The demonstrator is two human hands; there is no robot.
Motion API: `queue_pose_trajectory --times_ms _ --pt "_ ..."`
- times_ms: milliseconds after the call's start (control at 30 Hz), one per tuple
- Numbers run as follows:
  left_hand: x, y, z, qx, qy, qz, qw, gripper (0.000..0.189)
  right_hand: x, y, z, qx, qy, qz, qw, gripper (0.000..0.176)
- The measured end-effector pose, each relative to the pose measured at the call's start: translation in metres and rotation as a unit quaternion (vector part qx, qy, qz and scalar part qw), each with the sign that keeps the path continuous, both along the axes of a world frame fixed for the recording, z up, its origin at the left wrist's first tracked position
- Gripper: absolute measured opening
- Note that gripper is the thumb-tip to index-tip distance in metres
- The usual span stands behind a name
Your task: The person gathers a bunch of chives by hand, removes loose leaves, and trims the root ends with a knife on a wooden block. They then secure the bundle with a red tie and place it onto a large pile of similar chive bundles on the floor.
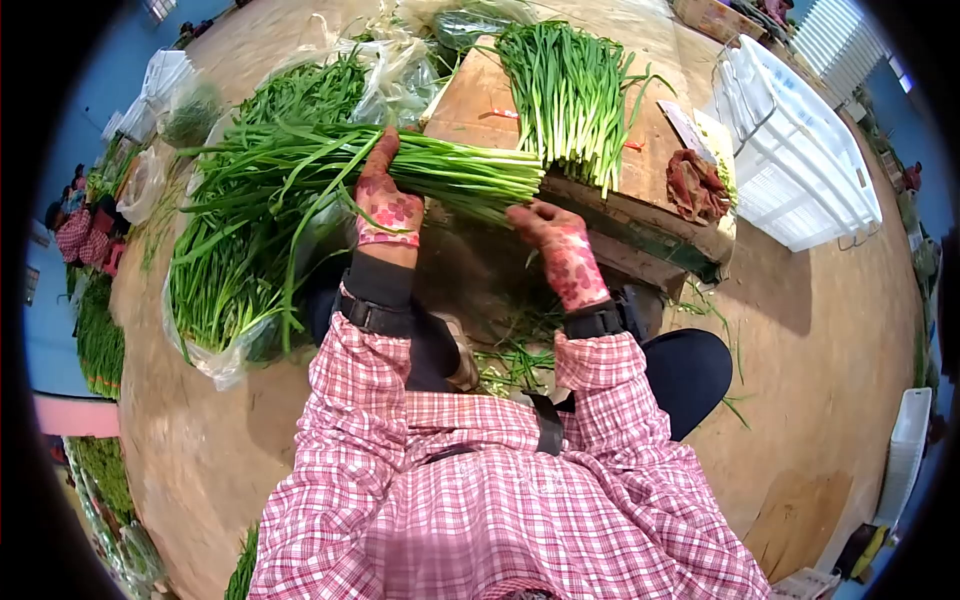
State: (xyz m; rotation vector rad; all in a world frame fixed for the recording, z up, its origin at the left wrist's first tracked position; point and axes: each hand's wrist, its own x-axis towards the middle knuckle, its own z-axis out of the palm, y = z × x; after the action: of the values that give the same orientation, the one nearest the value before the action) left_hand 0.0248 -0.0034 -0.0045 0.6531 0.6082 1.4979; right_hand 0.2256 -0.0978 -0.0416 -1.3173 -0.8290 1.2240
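My left hand [385, 190] is closed around a thick bunch of garlic chives [455, 170], held sideways with the pale stem ends to the right and the leaves to the left. My right hand [552, 235] is just below those stem ends, its fingers pinched together; what they hold, if anything, is too small to make out. A second bunch of garlic chives [570, 95] lies on the wooden bench [465, 100], stems towards me. Left of my hands, a large heap of loose garlic chives [225, 275] rests on clear plastic [215, 365].
A crumpled reddish-brown cloth [697, 187] and a red tie [500, 114] lie on the bench. White plastic crates [800, 150] stand to the right. Leaf scraps [520, 365] litter the floor by my feet. Other people [85, 225] sit far left beside more greens [98, 335].
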Motion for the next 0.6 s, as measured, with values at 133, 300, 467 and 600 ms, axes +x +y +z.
queue_pose_trajectory --times_ms 133,300,467,600 --pt "0.009 0.003 -0.009 -0.017 -0.033 0.016 0.999 0.022 -0.013 0.005 -0.011 0.056 0.150 -0.047 0.986 0.027" --pt "-0.006 0.018 -0.008 -0.049 -0.030 0.031 0.998 0.025 0.017 0.000 -0.024 0.051 0.216 -0.149 0.964 0.025" --pt "-0.040 0.028 0.031 -0.109 -0.042 0.081 0.990 0.024 0.118 -0.009 -0.125 -0.124 -0.347 -0.172 0.913 0.023" --pt "-0.043 0.028 0.057 -0.075 -0.080 0.117 0.987 0.021 0.084 -0.016 -0.081 -0.105 -0.536 -0.083 0.834 0.051"
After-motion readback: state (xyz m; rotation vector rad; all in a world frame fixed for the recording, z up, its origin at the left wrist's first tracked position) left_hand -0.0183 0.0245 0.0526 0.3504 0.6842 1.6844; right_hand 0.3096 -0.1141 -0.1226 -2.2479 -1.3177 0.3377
